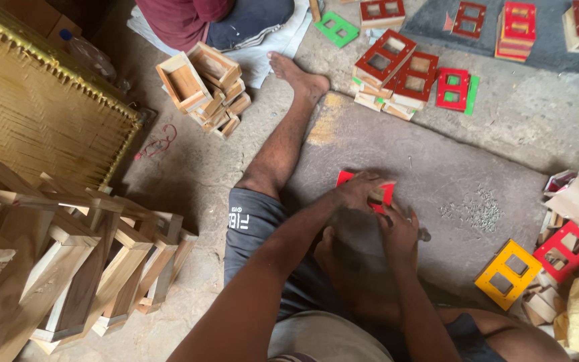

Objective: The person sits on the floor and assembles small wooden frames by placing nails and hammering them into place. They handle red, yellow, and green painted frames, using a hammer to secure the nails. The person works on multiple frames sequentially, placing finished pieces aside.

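Head view: hands at a red frame on the rough concrete floor, frame centre.
Left hand presses flat on the red wooden frame; right hand, grip narrow, pinches something hidden. Small nails lie scattered right.

Bare arms, bare left hand and right hand — dark grey shorts with small white lettering, barefoot.

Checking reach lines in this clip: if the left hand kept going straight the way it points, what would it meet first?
The left hand already rests on the red frame piece. Beyond it lies bare grey mat, then probably the stacked red-faced wooden boxes; depth is unclear.
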